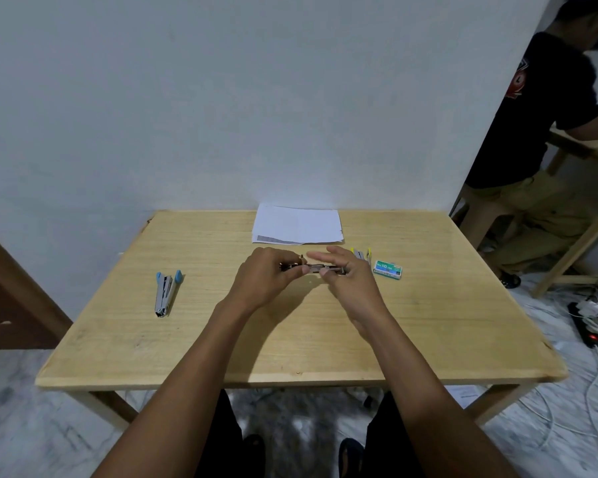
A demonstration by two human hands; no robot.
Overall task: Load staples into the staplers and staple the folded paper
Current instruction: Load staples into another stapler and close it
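Observation:
Both hands meet over the middle of the wooden table [290, 339] around a small metal stapler [313, 268] that lies sideways between them. My left hand [266, 277] grips its left end. My right hand [347, 276] pinches its right part with thumb and fingers, the other fingers spread. A blue-tipped stapler [165, 293] lies opened on the table's left. A yellow-tipped stapler [361, 254] shows partly behind my right hand. A green staple box [388, 269] sits to its right. Folded white paper [297, 224] lies at the far edge by the wall.
The wall stands right behind the table. Another person [539, 132] stands at a second wooden table at the right. A power strip [586, 327] and white cables lie on the floor at the right. A brown door is at the left.

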